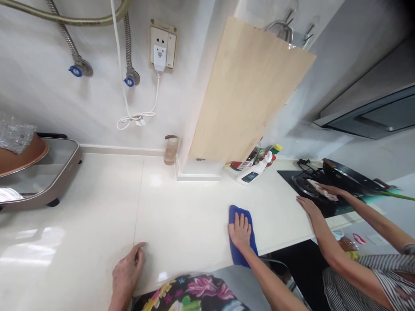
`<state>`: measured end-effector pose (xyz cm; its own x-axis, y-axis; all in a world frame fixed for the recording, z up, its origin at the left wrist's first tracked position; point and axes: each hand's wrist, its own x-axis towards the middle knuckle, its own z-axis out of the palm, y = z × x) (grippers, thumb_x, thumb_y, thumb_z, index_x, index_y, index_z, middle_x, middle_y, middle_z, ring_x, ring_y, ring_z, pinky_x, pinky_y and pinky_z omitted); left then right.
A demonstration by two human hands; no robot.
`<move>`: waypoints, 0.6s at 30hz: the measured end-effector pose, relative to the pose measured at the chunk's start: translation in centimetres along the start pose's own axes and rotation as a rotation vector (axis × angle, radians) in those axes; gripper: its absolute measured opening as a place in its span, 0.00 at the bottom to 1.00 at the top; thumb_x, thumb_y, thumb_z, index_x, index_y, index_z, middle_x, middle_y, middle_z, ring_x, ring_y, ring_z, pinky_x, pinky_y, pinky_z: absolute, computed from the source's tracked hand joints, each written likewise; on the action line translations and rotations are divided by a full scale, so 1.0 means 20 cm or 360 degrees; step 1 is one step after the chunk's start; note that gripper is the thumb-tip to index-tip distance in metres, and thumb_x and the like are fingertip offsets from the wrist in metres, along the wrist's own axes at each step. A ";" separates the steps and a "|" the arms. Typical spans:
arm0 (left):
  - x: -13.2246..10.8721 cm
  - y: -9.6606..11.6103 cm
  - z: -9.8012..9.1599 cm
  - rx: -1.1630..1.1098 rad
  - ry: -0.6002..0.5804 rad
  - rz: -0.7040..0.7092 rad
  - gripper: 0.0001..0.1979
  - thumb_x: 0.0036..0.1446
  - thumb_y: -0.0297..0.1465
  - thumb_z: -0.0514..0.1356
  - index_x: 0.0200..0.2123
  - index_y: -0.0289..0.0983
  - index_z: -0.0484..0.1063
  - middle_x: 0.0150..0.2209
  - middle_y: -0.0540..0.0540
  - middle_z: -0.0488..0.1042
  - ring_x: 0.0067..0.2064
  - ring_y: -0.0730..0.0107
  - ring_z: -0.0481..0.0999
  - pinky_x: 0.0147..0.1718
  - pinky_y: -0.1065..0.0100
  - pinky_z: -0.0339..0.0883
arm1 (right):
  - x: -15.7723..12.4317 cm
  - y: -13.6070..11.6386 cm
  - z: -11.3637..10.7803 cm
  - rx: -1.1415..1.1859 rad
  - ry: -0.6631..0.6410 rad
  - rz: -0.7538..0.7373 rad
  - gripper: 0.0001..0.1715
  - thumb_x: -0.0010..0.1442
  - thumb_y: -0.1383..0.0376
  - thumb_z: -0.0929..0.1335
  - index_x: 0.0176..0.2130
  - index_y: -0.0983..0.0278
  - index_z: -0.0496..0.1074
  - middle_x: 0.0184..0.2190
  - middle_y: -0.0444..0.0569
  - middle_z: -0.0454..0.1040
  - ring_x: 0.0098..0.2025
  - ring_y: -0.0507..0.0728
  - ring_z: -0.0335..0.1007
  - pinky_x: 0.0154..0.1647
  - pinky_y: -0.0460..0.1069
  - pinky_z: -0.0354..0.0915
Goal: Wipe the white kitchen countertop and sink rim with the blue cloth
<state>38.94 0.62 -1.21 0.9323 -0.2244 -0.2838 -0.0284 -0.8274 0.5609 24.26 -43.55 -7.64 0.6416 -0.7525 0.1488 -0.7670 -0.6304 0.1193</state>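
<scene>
My right hand lies flat, fingers spread, on a blue cloth spread on the white countertop near its front edge. My left hand rests on the countertop at the front edge, fingers loosely curled, holding nothing. Both hands are well apart from each other.
At the right another person's hands press a pale cloth on a black stove with a dark pan. Spray bottle and jars stand behind. A wooden board leans on the wall; an appliance sits left.
</scene>
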 end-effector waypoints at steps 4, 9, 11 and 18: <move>0.00 -0.01 0.00 0.0010 -0.0012 -0.0005 0.19 0.64 0.37 0.49 0.53 0.48 0.74 0.35 0.52 0.83 0.39 0.66 0.80 0.35 0.69 0.63 | -0.04 -0.27 -0.10 -0.0009 -0.0011 -0.0150 0.38 0.65 0.62 0.54 0.70 0.70 0.49 0.72 0.62 0.45 0.73 0.68 0.40 0.70 0.65 0.41; 0.00 0.00 0.00 0.0042 -0.0078 -0.0048 0.20 0.65 0.37 0.48 0.54 0.48 0.73 0.35 0.51 0.83 0.39 0.65 0.80 0.36 0.68 0.63 | -0.11 -0.68 -0.25 0.0200 -0.0046 -0.0563 0.40 0.64 0.60 0.59 0.71 0.68 0.48 0.73 0.61 0.41 0.74 0.68 0.34 0.71 0.65 0.38; 0.01 0.00 0.00 0.0050 -0.0083 -0.0061 0.20 0.65 0.37 0.48 0.54 0.48 0.73 0.36 0.52 0.83 0.39 0.65 0.80 0.36 0.68 0.62 | -0.16 -0.83 -0.30 0.0301 -0.0065 -0.0756 0.42 0.64 0.57 0.60 0.71 0.67 0.46 0.73 0.60 0.38 0.74 0.69 0.31 0.71 0.66 0.37; 0.00 -0.02 0.02 0.0054 -0.0005 -0.0077 0.18 0.64 0.36 0.50 0.51 0.48 0.75 0.32 0.52 0.82 0.34 0.69 0.80 0.33 0.72 0.62 | -0.21 -1.10 -0.45 0.0578 -0.0232 -0.1289 0.46 0.64 0.55 0.62 0.72 0.64 0.40 0.74 0.54 0.30 0.75 0.65 0.25 0.73 0.64 0.33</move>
<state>38.90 0.68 -1.69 0.9318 -0.1852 -0.3123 0.0045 -0.8542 0.5199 38.49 -24.87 -2.10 0.9983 -0.0524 0.0252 -0.0468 -0.9811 -0.1880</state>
